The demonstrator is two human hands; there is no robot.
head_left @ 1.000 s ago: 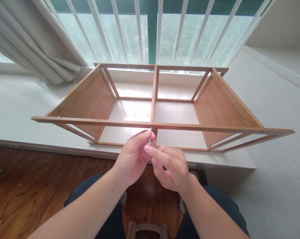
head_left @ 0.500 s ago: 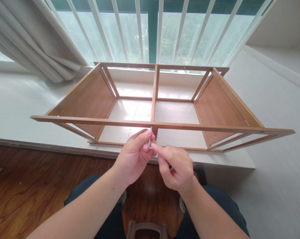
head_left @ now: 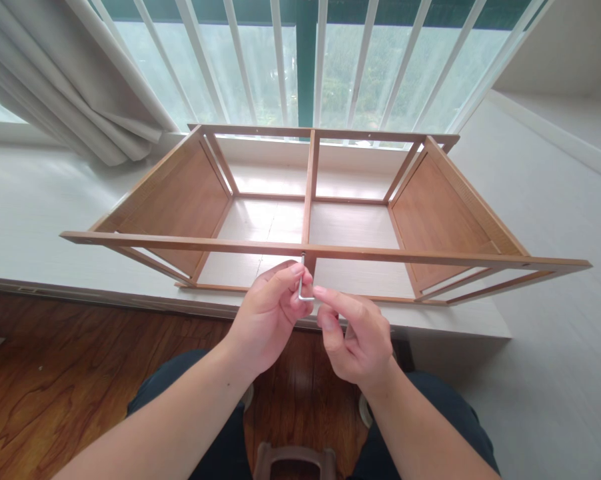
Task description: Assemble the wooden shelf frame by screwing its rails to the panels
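Your left hand point(head_left: 268, 320) pinches the small metal hex key point(head_left: 303, 288) between thumb and curled fingers, so that grip is closed on the key's upright shaft. The key's tip meets the underside of the near rail point(head_left: 230, 245) of the wooden frame point(head_left: 433, 213), right where the centre divider point(head_left: 309, 193) joins it; whether it sits in a screw head is hard to tell, since your fingers cover the joint. Your right hand point(head_left: 358, 337) is just beside the left, its forefinger tip touching the end of the key's short arm, the other fingers loosely curled and closed on nothing.

The frame lies on its side on the white counter point(head_left: 40, 220), its two solid end panels standing left and right and its near rail overhanging the counter's edge toward you. Behind it a pale curtain point(head_left: 65, 87) hangs at the left of the window bars point(head_left: 280, 60). Below your forearms are your dark-trousered knees and the brown wooden floor point(head_left: 55, 387).
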